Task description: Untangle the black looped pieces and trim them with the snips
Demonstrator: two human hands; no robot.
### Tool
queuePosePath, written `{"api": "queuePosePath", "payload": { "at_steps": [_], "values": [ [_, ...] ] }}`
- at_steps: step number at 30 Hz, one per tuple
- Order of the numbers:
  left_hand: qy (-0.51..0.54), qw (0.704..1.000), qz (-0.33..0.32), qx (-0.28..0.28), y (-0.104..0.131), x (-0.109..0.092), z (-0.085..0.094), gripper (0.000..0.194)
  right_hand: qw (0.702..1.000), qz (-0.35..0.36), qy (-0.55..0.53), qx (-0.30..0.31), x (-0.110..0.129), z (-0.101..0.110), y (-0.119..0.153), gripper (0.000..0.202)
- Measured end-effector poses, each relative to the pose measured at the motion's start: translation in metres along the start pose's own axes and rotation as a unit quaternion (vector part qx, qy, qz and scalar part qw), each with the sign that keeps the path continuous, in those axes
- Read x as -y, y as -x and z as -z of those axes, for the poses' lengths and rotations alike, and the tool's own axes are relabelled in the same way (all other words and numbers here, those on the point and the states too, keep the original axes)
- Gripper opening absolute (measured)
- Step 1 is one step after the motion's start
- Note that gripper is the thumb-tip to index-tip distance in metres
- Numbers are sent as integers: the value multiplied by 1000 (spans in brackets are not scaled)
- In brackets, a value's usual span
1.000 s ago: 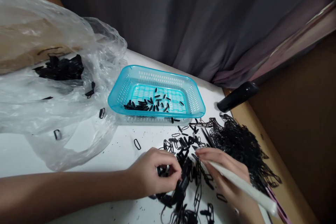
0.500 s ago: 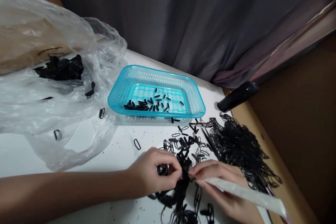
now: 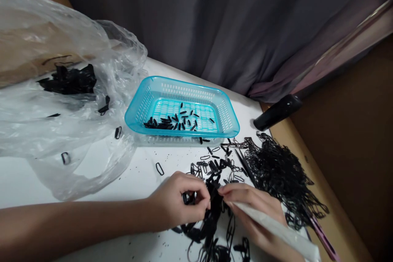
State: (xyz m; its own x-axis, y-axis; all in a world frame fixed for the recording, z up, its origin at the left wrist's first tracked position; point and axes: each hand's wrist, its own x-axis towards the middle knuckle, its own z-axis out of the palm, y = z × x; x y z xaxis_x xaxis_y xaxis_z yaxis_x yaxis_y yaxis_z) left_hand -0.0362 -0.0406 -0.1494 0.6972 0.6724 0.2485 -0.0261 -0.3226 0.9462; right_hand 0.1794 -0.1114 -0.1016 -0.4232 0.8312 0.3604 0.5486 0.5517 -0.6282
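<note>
My left hand (image 3: 181, 200) is closed in a pinch over a dark heap of small black pieces (image 3: 211, 213); whatever lies between its fingertips is too small to make out. Facing it, my right hand (image 3: 258, 217) grips a long, flat white tool (image 3: 273, 229), whose tip is hidden by the fingers. The fingertips of both hands are a short gap apart above the heap. Around them on the white table lie loose black oval loops (image 3: 159, 168) and short black slivers (image 3: 219, 166).
Beyond my hands stands a blue plastic basket (image 3: 184, 132) holding several black slivers. A clear plastic bag (image 3: 101, 176) with black pieces spreads at left. At right lie a tangled black pile (image 3: 276, 163), a pink handle (image 3: 324, 239) and a black cylinder (image 3: 278, 112).
My right hand has shifted slightly left and up, and the white tool has swung lower, uncovering the pink handle. My left hand stays almost in place, still pinched.
</note>
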Motion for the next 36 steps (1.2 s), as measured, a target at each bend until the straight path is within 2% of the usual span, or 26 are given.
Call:
{"api": "queuePosePath", "payload": {
  "at_steps": [7,9,12,15,16,18,20,24,29,31,33,36],
  "values": [
    [3,1000,25,-8,-3,-1,1,19,1000,7,22,20,0,-1,-1,27],
    [6,999,36,-8,-3,-1,1,18,1000,-3,-3,3,0,-2,-1,27],
    [15,998,61,-6,-3,-3,2,17,990,-54,-70,-109,0,-2,0,25],
    [19,997,75,-3,-2,-3,3,16,947,-115,-118,-275,-1,-2,1,18],
    [21,997,76,-5,-2,-3,3,16,933,-133,-118,-314,-2,-3,2,17],
    [28,997,78,-11,-1,-1,3,14,920,-162,-94,-344,-4,-5,3,20],
    [37,996,77,-17,-1,0,3,14,923,-181,-71,-332,-6,-9,4,23],
    [51,997,57,-21,-2,2,2,16,938,-197,-100,-268,-5,-16,3,30],
    [53,998,37,-12,-2,1,0,16,950,-231,-102,-186,-3,-22,-6,13],
    [52,998,32,-7,-2,2,0,17,944,-256,-154,-137,-4,-24,-8,7],
    [50,998,28,-5,-2,2,0,18,930,-280,-214,-106,-6,-27,-9,8],
    [45,998,32,-1,-3,3,0,17,905,-297,-287,-107,-7,-29,-8,14]
  ]
}}
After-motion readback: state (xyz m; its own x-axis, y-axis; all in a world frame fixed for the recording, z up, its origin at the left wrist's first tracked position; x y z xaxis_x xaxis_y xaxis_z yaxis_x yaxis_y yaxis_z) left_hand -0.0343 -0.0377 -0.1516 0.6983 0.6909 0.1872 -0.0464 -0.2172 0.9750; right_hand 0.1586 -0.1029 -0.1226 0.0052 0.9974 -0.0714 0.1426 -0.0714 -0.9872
